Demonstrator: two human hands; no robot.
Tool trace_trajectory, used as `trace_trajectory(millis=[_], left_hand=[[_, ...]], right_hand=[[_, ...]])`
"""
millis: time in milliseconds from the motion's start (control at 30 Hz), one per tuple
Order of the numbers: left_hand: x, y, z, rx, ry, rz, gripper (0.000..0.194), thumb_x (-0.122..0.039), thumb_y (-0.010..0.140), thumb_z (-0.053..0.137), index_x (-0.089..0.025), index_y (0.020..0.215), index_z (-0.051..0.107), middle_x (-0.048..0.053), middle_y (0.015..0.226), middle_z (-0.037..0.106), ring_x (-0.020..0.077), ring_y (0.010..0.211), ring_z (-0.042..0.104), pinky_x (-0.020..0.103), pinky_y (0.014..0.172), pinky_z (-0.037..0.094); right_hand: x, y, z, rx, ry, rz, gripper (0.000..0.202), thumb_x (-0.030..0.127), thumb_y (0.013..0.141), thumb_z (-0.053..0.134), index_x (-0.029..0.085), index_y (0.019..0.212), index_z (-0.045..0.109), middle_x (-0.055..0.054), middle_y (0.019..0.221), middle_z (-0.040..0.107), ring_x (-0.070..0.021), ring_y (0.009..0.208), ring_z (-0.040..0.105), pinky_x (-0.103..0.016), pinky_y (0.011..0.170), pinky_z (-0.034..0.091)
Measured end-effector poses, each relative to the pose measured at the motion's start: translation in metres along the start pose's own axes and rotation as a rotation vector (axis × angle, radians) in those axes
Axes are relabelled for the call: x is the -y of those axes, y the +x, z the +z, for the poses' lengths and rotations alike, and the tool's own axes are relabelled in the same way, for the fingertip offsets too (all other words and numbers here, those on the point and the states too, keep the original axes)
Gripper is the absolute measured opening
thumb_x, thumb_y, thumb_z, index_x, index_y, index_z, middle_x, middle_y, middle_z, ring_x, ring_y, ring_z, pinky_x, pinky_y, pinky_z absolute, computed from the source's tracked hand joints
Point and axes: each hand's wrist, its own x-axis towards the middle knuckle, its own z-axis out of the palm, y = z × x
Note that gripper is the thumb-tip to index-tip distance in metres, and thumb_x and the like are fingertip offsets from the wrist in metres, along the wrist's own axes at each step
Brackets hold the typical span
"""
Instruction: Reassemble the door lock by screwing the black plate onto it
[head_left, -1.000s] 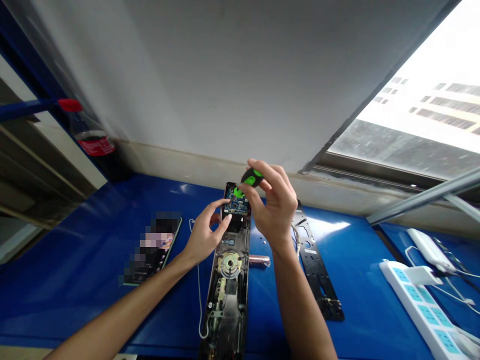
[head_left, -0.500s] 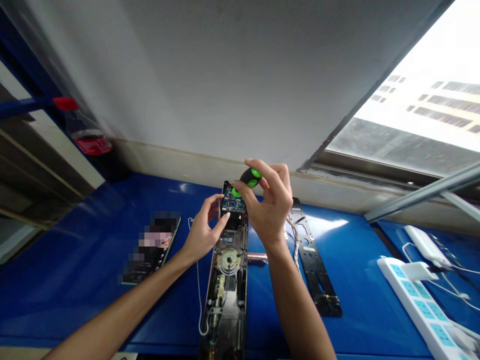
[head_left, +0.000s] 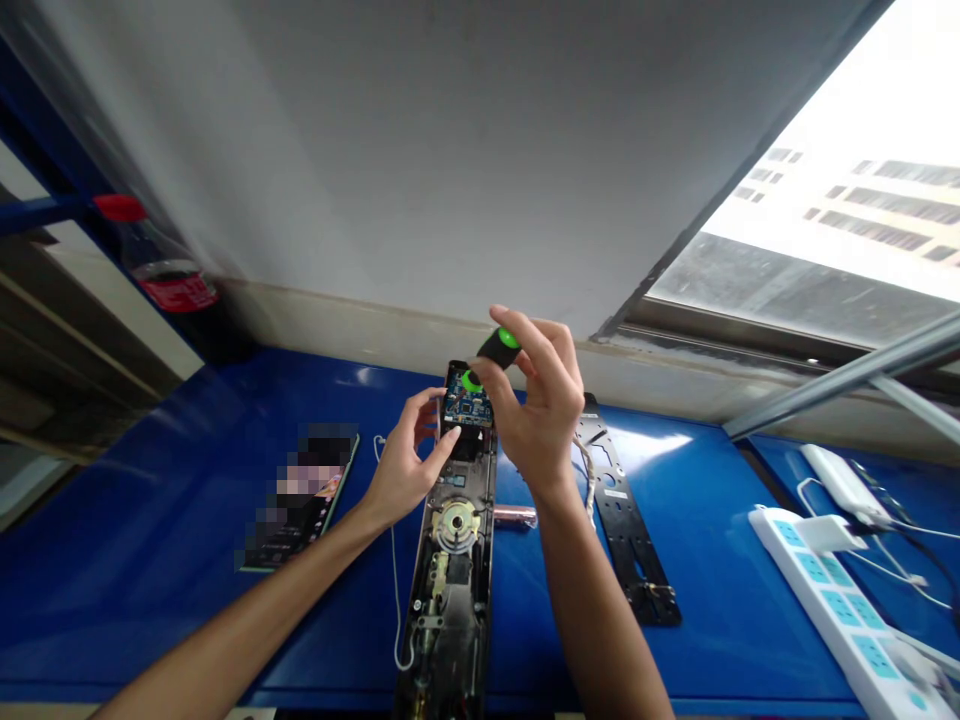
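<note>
the right grip (head_left: pixel 536 400) holds one screwdriver (head_left: pixel 498 348) slantwise, pointing down-left over one circuit board (head_left: pixel 470 408). lower left, the left grip (head_left: pixel 411 440) holds one long housing (head_left: pixel 456 630), running near to far; one black plate (head_left: pixel 628 540) lies right of both grips.

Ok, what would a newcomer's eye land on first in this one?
Probably the green-and-black screwdriver in the right hand, held at a slant over the circuit board at the far end of the long opened device. Next, the red-capped bottle at the back left of the blue table.
</note>
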Motion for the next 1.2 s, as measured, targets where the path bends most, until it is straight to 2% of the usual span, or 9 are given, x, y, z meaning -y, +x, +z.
trace_trajectory(millis=[133, 300, 367, 533, 767, 900, 967, 1133, 1200], left_hand=[[0.0002, 0.0000, 0.0000, 0.000, 0.001, 0.003, 0.045, -0.031, 0.094, 0.063, -0.026, 0.136, 0.047, 0.010, 0.132, 0.061, 0.0260, 0.121, 0.062, 0.044, 0.100, 0.055], [0.0007, -0.0003, -0.0003, 0.000, 0.027, -0.001, 0.045, -0.032, 0.094, 0.063, -0.027, 0.136, 0.047, 0.009, 0.134, 0.059, 0.0254, 0.123, 0.060, 0.041, 0.099, 0.055], [0.0008, -0.0003, -0.0003, 0.003, 0.030, 0.001, 0.046, -0.031, 0.094, 0.063, -0.027, 0.137, 0.047, 0.009, 0.135, 0.059, 0.0252, 0.123, 0.060, 0.041, 0.099, 0.055], [0.0011, 0.0004, 0.0003, -0.007, 0.019, 0.014, 0.045, -0.032, 0.094, 0.063, -0.026, 0.136, 0.047, 0.010, 0.133, 0.061, 0.0264, 0.121, 0.062, 0.044, 0.098, 0.056], [0.0034, 0.0005, -0.0001, -0.003, 0.038, 0.018, 0.045, -0.032, 0.094, 0.063, -0.026, 0.136, 0.048, 0.009, 0.133, 0.059, 0.0261, 0.121, 0.061, 0.041, 0.096, 0.056], [0.0033, 0.0009, 0.0002, -0.004, 0.017, 0.024, 0.045, -0.032, 0.094, 0.063, -0.026, 0.136, 0.047, 0.010, 0.133, 0.060, 0.0268, 0.122, 0.061, 0.042, 0.097, 0.056], [0.0025, 0.0009, 0.0002, -0.004, 0.014, 0.024, 0.045, -0.031, 0.094, 0.063, -0.026, 0.136, 0.048, 0.010, 0.133, 0.060, 0.0264, 0.122, 0.060, 0.042, 0.097, 0.056], [0.0014, 0.0009, -0.0003, -0.009, 0.029, 0.023, 0.044, -0.033, 0.094, 0.064, -0.027, 0.135, 0.049, 0.008, 0.131, 0.060, 0.0249, 0.120, 0.061, 0.040, 0.096, 0.056], [0.0018, 0.0010, -0.0002, -0.005, 0.028, 0.023, 0.044, -0.032, 0.094, 0.064, -0.026, 0.135, 0.049, 0.009, 0.130, 0.060, 0.0252, 0.119, 0.061, 0.041, 0.096, 0.056]], right_hand=[[0.0004, 0.0005, -0.0021, 0.197, 0.081, -0.025, 0.047, 0.021, 0.103, 0.041, 0.035, 0.147, 0.047, -0.005, 0.139, 0.060, -0.0223, 0.119, 0.064, -0.045, 0.098, 0.060], [0.0022, -0.0028, -0.0006, 0.032, -0.001, 0.039, 0.031, 0.026, 0.093, 0.067, 0.036, 0.122, 0.067, -0.003, 0.107, 0.064, -0.0173, 0.092, 0.066, -0.037, 0.083, 0.065], [0.0022, -0.0028, 0.0002, 0.005, -0.020, 0.041, 0.032, 0.027, 0.093, 0.067, 0.036, 0.123, 0.067, -0.003, 0.108, 0.063, -0.0173, 0.093, 0.065, -0.037, 0.083, 0.064], [-0.0008, -0.0015, 0.0018, 0.186, 0.047, -0.004, 0.052, 0.019, 0.102, 0.040, 0.034, 0.152, 0.039, -0.007, 0.141, 0.059, -0.0229, 0.123, 0.062, -0.044, 0.098, 0.060], [-0.0042, -0.0026, -0.0009, 0.018, -0.083, 0.042, 0.036, 0.027, 0.092, 0.066, 0.037, 0.127, 0.063, -0.004, 0.113, 0.063, -0.0186, 0.097, 0.065, -0.039, 0.083, 0.065], [-0.0037, 0.0012, -0.0054, 0.227, 0.004, -0.025, 0.052, 0.019, 0.101, 0.043, 0.034, 0.151, 0.039, -0.007, 0.146, 0.054, -0.0216, 0.125, 0.061, -0.041, 0.096, 0.061], [-0.0023, 0.0017, -0.0060, 0.287, 0.042, -0.037, 0.056, 0.016, 0.102, 0.040, 0.034, 0.154, 0.033, -0.006, 0.149, 0.053, -0.0217, 0.127, 0.061, -0.042, 0.099, 0.060], [-0.0004, -0.0006, -0.0039, 0.066, -0.032, 0.029, 0.036, 0.023, 0.094, 0.063, 0.034, 0.128, 0.064, -0.004, 0.113, 0.065, -0.0171, 0.094, 0.066, -0.035, 0.082, 0.064], [-0.0021, 0.0001, -0.0049, 0.024, -0.028, 0.025, 0.034, 0.025, 0.094, 0.065, 0.033, 0.126, 0.066, -0.005, 0.112, 0.064, -0.0170, 0.092, 0.065, -0.035, 0.080, 0.064]])
